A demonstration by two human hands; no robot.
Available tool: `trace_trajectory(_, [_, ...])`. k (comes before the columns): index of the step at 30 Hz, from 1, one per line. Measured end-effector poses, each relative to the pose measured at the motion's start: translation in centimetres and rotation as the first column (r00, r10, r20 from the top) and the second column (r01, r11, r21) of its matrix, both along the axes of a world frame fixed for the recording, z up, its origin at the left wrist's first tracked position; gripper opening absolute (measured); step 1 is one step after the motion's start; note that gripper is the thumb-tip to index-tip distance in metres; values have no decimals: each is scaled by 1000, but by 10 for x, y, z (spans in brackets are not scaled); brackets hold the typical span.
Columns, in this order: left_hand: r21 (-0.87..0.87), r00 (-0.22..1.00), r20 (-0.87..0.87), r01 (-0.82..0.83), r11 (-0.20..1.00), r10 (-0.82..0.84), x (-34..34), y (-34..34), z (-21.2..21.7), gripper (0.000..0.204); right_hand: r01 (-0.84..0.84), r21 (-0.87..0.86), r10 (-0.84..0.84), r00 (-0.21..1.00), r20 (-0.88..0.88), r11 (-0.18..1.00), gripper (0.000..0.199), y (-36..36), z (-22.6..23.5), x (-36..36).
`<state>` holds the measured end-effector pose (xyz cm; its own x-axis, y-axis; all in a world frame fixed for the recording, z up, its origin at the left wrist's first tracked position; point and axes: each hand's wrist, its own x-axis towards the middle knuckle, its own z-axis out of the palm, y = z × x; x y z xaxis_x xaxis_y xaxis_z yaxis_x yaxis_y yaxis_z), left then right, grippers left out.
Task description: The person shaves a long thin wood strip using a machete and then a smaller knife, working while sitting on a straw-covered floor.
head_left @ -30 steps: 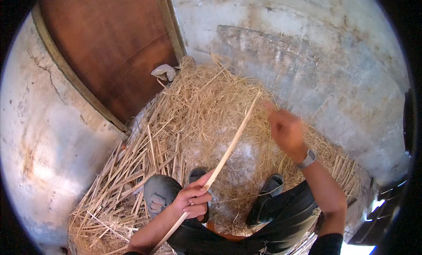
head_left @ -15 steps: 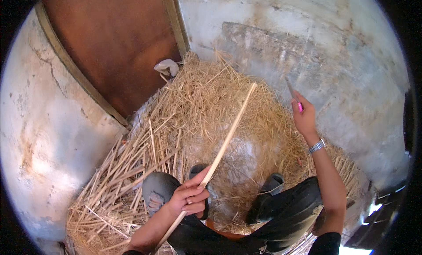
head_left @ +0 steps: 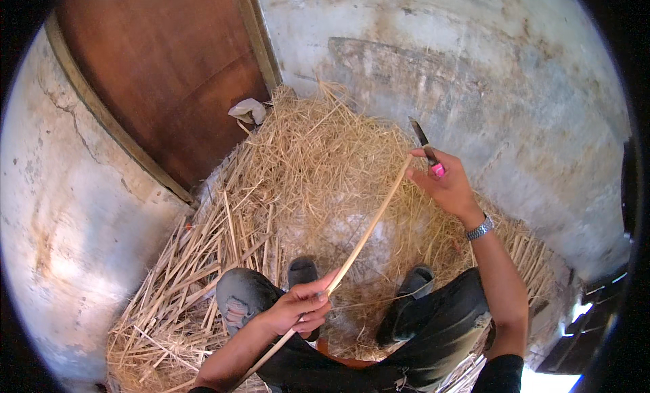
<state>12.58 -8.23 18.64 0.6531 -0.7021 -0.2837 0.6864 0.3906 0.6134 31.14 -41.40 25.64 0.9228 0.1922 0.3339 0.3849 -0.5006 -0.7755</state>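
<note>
A long, pale bamboo strip (head_left: 367, 234) slants up from my lap toward the upper right. My left hand (head_left: 298, 310) is closed around its lower part, above my left thigh. In my right hand (head_left: 448, 181) is a knife (head_left: 420, 133) with a dark blade and a bit of pink at the handle, its tip pointing up and left. The right thumb and forefinger reach the strip's upper end and appear to touch it. Most of the knife's handle is hidden in the palm.
A heap of thin shavings (head_left: 325, 142) fills the corner before me. Split strips (head_left: 183, 271) lie piled on the left, with more on the right. A brown door (head_left: 162, 74) and stained walls (head_left: 474, 88) stand close behind. A whitish bag (head_left: 248, 111) lies by the door.
My right hand, with the knife, has come left and slightly down to the strip's upper end. The strip has tilted a little more to the right.
</note>
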Motion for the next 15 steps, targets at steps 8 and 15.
trace_trajectory(8, [197,987,151,20,980,-50,-3,-7,1,58,-43,-37,42,999,-29,998,29,-13,-6,4])
trace_trajectory(15, [257,969,214,68,964,-125,-4,-12,-5,61,-62,65,56,995,81,996,25,-30,-45,28])
